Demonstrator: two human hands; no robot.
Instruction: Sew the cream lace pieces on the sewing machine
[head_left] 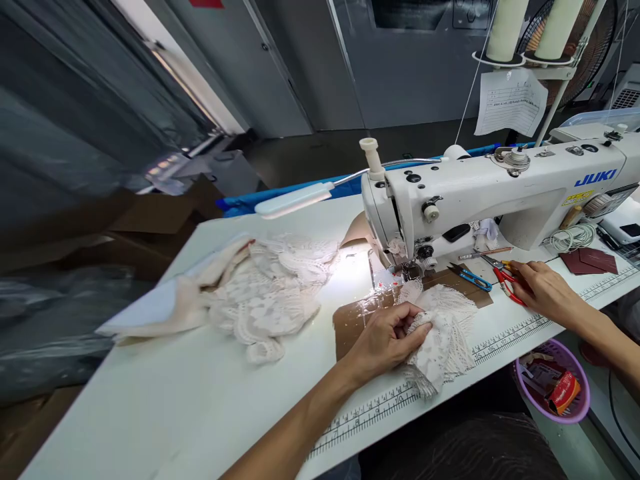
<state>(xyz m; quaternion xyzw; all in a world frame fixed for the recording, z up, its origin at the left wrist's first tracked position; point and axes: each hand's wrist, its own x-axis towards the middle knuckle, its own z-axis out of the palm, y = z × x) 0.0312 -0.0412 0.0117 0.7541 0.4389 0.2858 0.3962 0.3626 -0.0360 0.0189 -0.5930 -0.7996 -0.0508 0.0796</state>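
Observation:
My left hand (393, 337) pinches a gathered piece of white lace fabric (443, 333) at the front of the sewing machine (480, 193). Part of the lace reaches back toward the needle area; its exact contact with the presser foot is hard to make out. On the right, the fingers of my right hand (543, 290) are closed on red-handled scissors (505, 283) lying on the table, partly covered by the hand. Blue thread snips (471, 277) lie just left of them. A larger heap of white lace (275, 287) rests left of the machine.
A brown board (353, 327) lies under the needle area. A printed ruler (380, 408) runs along the table's front edge. Below it hangs or stands a purple basket (583, 407) with scraps. Dark red pieces (589, 261) and a coiled cord (573, 237) sit at right. A lamp (295, 200) projects leftward.

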